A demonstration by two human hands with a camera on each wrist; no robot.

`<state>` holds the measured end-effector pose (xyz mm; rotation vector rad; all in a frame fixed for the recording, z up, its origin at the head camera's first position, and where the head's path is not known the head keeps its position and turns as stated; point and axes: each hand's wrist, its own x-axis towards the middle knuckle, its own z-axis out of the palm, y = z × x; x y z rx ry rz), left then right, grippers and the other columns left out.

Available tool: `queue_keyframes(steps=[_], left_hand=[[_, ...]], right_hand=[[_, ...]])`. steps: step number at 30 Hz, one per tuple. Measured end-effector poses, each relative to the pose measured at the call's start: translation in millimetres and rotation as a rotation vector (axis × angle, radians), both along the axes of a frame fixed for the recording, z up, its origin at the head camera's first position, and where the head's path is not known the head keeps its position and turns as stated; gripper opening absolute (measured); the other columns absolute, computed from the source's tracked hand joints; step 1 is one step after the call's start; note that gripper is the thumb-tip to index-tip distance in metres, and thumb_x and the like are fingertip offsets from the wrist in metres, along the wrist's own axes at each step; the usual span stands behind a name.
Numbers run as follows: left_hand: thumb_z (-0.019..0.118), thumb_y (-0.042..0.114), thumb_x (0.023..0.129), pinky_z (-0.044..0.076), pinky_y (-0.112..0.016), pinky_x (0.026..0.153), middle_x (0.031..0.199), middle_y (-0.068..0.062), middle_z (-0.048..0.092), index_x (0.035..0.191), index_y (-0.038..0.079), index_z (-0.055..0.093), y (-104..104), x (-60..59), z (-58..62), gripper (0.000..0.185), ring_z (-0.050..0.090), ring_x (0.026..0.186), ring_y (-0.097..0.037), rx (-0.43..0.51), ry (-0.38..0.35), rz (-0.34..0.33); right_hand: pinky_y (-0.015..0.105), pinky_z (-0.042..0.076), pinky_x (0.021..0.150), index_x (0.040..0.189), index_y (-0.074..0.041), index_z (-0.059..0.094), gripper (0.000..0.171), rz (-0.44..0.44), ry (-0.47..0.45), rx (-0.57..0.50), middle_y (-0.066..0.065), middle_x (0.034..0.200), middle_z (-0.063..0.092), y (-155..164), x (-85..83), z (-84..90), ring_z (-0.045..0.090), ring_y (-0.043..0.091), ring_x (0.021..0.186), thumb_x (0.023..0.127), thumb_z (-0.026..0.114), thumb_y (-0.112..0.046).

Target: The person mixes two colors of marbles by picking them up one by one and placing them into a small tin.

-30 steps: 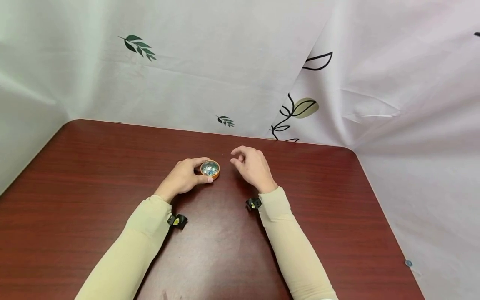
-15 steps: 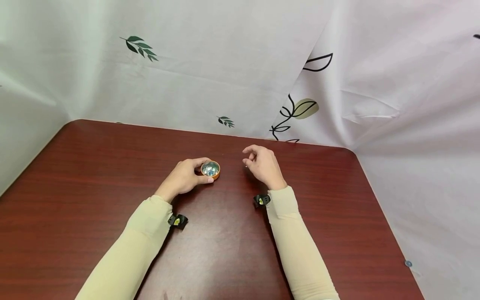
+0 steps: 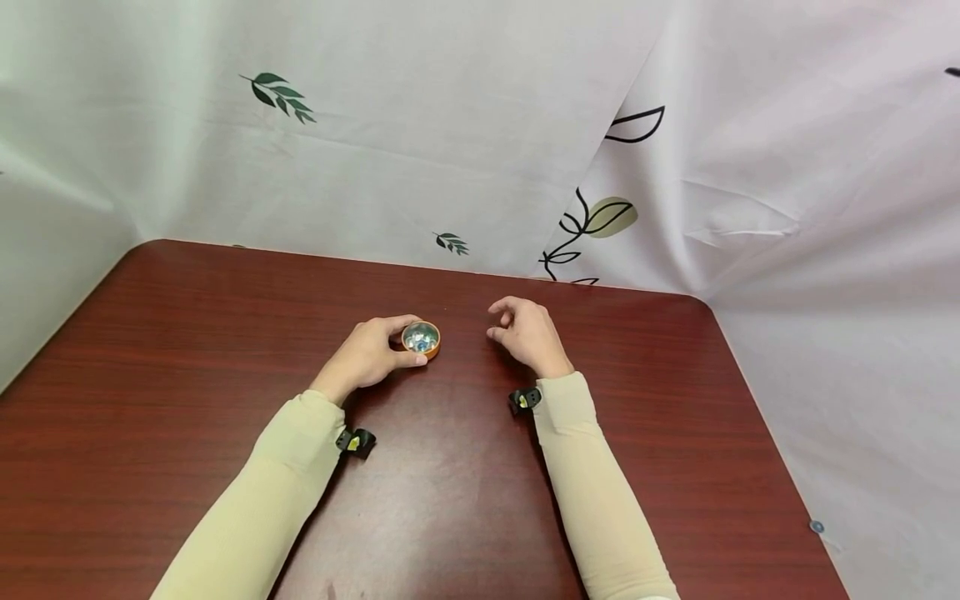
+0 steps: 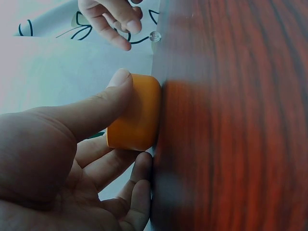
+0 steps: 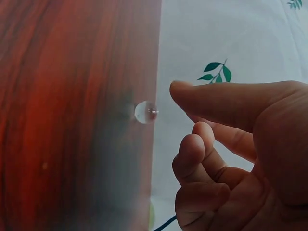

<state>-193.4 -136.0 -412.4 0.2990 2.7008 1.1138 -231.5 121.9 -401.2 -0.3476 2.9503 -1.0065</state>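
My left hand (image 3: 365, 353) holds a small round orange bowl (image 4: 140, 113) on the table, thumb on the near side and fingers round the far side. Shiny clear beads (image 3: 420, 342) show inside the bowl from above. To the right of it, my right hand (image 3: 528, 335) hovers over the table with loosely bent fingers and nothing between thumb and forefinger. A clear glass marble (image 5: 146, 112) rests on the tabletop just beneath its fingertips in the right wrist view. That same marble (image 4: 155, 36) also appears in the left wrist view; the right hand hides it in the head view.
The dark red wooden table (image 3: 420, 483) has rounded far corners. White cloth (image 3: 420, 142) printed with leaves hangs right behind it and along both sides. A small round blue-grey piece (image 3: 817, 527) lies at the table's right edge.
My right hand has moved to the right, away from the bowl, and then dipped slightly. A glint at its thumb half a second ago is gone from the head view. The left hand stays put.
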Motion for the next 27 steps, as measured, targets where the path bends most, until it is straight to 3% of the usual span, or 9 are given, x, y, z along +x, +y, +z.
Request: queue_keyframes(steps=[12,27], left_hand=[[0.081,0.028,0.087,0.044,-0.049,0.101,0.128,-0.011,0.067,0.141,0.015,0.059,-0.5,-0.4,-1.6,0.06,0.058,0.121,-0.03,0.005,0.001,-0.007],[0.082,0.028,0.087,0.044,-0.049,0.102,0.129,-0.01,0.067,0.141,0.014,0.058,-0.3,-0.1,-2.3,0.061,0.057,0.123,-0.03,0.006,0.002,-0.003]], right_hand=[[0.036,0.046,0.078,0.108,-0.012,0.074,0.025,-0.052,-0.078,0.028,0.004,0.09,0.061,0.6,-2.3,-7.5,0.056,0.023,0.084,0.084,0.082,-0.014],[0.037,0.047,0.082,0.11,-0.012,0.074,0.026,-0.043,-0.128,0.029,0.005,0.094,0.064,1.2,-3.4,-12.1,0.058,0.023,0.089,0.085,0.081,-0.014]])
